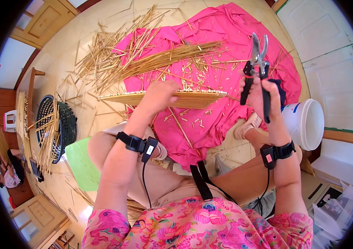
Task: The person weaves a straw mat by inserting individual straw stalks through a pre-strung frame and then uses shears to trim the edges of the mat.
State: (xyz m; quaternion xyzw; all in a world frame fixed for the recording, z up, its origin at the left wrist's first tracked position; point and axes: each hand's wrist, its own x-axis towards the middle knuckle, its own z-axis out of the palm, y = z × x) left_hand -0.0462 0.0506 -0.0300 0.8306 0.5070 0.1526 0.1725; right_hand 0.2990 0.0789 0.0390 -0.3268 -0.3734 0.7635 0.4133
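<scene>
My left hand (160, 96) is closed over the upper edge of a flat, golden panel of thin straw-like stalks (201, 101), with a row of pale cut ends along its far edge. The panel lies crosswise in front of me, above a bright pink cloth (234, 37). Off to the right, my right hand (263, 93) grips pruning shears (259, 62) with black handles, their metal blades spread apart and pointing away from me. The shears are raised at the panel's right end, not touching it. My fingers hide part of the panel and handles.
A long bundle of stalks (172, 57) and short cut pieces (197, 68) lie on the cloth. Loose stalks (97, 58) cover the floor at far left. A dark basket (66, 124) and green board (83, 164) stand left; a white bucket (303, 124) is right. Another person (12, 176) appears far left.
</scene>
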